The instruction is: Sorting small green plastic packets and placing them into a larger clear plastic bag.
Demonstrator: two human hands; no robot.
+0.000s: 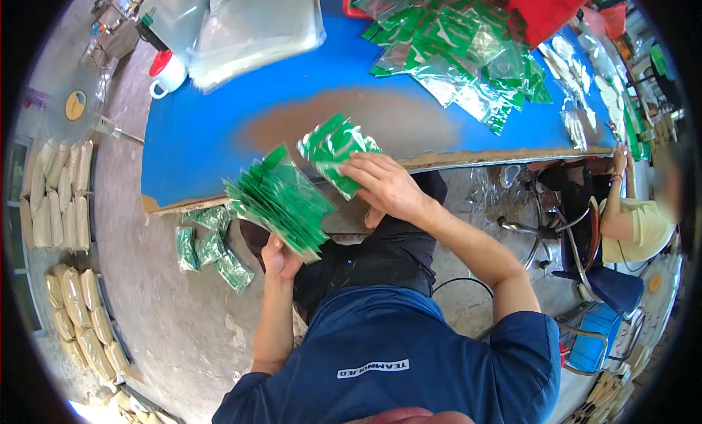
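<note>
**Navy shirt [439, 336] in front, fanned green stack [281, 204] beyond**

Left of centre in the frame, the left hand [281, 259] is closed on the lower end of the stack, whose packets spread unevenly. At the centre, the right hand [387, 186] pinches a green packet [336, 149] just beside it; whether that is one layer or several, I cannot tell.

Good handling here probably means a firm but light left grip, since slick film could slide and splay further. Matching edges and facing would keep the bundle even, and tapping it on the blue table [186, 153], whose near edge crosses mid-frame, should level it. More packets lie in a loose pile [468, 51] at upper right.
</note>
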